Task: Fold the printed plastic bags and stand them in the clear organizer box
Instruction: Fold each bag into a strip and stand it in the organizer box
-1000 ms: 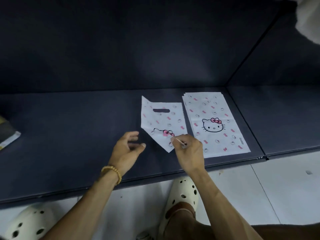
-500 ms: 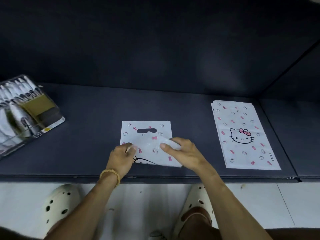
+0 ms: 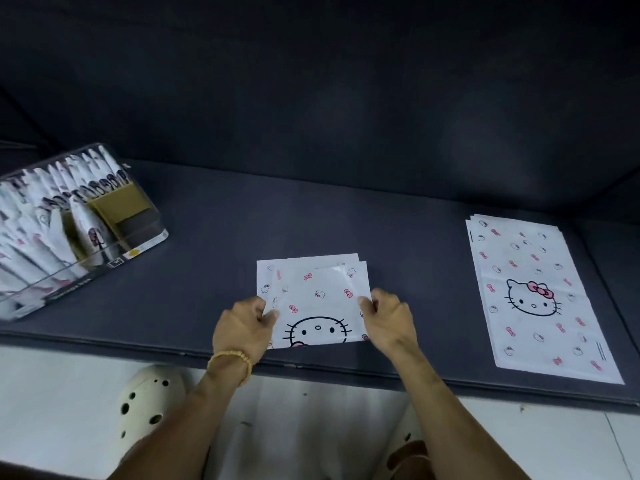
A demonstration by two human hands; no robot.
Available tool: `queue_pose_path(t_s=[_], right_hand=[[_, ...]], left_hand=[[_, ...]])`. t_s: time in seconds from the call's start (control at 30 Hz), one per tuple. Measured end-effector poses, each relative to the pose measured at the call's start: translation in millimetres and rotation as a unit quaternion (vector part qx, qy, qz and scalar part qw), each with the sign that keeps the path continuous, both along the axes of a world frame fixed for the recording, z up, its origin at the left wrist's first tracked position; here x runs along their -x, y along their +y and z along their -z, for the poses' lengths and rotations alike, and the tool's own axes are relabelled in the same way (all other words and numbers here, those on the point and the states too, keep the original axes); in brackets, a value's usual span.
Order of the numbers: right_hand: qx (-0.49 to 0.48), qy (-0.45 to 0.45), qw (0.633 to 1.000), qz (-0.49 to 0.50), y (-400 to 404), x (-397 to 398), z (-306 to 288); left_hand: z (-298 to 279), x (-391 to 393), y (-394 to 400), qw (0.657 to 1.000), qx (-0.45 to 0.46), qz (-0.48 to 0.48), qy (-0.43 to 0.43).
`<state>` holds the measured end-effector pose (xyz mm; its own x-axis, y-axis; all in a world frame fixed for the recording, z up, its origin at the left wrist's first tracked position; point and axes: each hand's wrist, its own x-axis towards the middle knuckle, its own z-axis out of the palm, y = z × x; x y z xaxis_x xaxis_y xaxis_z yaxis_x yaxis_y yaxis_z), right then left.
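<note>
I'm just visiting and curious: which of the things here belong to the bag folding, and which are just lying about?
Part of the job:
- bag being folded, held by left hand and right hand
- stack of flat bags
- clear organizer box

Just there:
- dark mat
- cream clog
- bead bracelet

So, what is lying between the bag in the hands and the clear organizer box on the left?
Nothing: in the head view, only bare dark mat lies between the half-folded bag and the organizer box.
</note>
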<state>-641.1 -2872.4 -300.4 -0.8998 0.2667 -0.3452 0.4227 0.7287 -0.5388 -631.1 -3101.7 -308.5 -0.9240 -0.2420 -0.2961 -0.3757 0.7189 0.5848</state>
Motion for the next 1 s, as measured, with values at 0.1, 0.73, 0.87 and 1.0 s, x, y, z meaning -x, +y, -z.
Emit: queue_pose_path(t_s=[0.1,0.73,0.87,1.0], right_hand=[[-0.002,0.0,1.0,-0.003,-6.0,3.1,2.1],[-0.11,0.023,0.993,-0.032,-18.6,18.2,9.5],[-0.106,0.007,0.994,-0.034,-18.2,22.5,8.9],[-0.097,-0.011,0.995,-0.016,-17.2,21.9,7.3]], left_hand=[[1.7,-1.0,-7.4,0.997,0.077,0.022,0.003],[7.8,-1.2,0.0,0.974,0.148,0.097,0.141],[16.1,-6.9,3.8,0.951,0.084,0.255,0.153],[26.7,-8.9,-1.7,0.932,0.081,0.326,0.137]])
